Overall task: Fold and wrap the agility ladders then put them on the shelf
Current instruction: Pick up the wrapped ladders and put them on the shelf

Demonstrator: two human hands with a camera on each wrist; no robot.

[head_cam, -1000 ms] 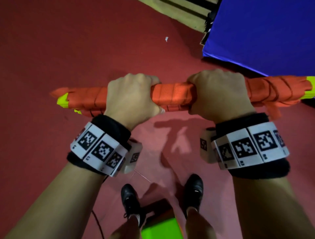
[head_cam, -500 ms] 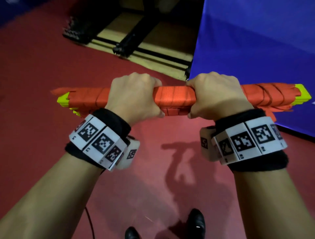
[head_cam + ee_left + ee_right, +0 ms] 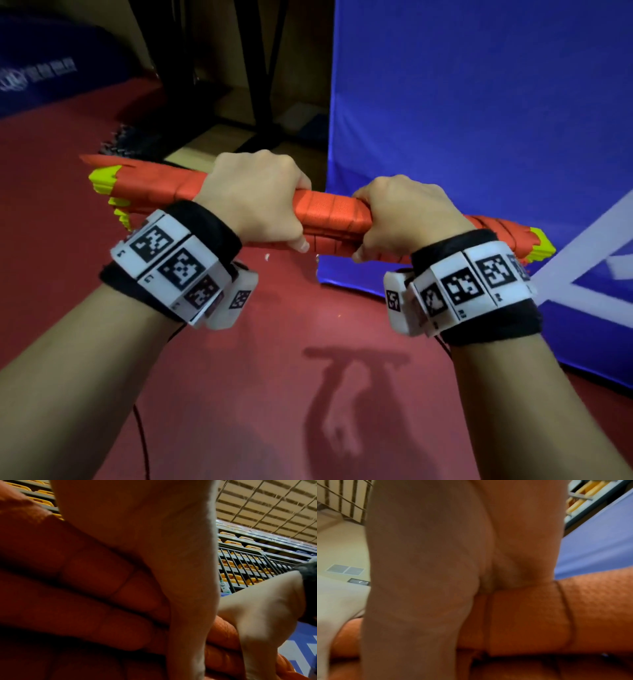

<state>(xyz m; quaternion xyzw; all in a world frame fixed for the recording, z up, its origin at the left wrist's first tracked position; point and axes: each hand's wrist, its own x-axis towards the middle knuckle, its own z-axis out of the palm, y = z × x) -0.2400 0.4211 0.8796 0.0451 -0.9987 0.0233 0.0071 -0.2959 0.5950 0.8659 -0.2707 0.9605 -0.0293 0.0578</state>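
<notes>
The folded agility ladder (image 3: pixel 330 214) is a long bundle of yellow rungs wound in orange strap, held crosswise in front of me above the red floor. My left hand (image 3: pixel 255 200) grips it left of the middle, my right hand (image 3: pixel 407 219) grips it right of the middle. Yellow rung ends stick out at the left end (image 3: pixel 104 180) and the right end (image 3: pixel 539 245). In the left wrist view my curled fingers (image 3: pixel 102 601) wrap the orange strap (image 3: pixel 221 632). The right wrist view shows my thumb (image 3: pixel 419 574) over the orange wrap (image 3: pixel 530 622).
A tall blue padded panel (image 3: pixel 479 120) stands close ahead on the right. Left of it is a dark gap with black metal legs (image 3: pixel 260 68) on a wooden floor. A dark blue barrier (image 3: pixel 51 75) lies at the far left. Red floor (image 3: pixel 239 394) stretches below.
The view has swung up and forward: my shoes have dropped out of sight, the blue panel and the dark gap are much nearer. Both hands keep the same grip; the bundle now tilts down to the right.
</notes>
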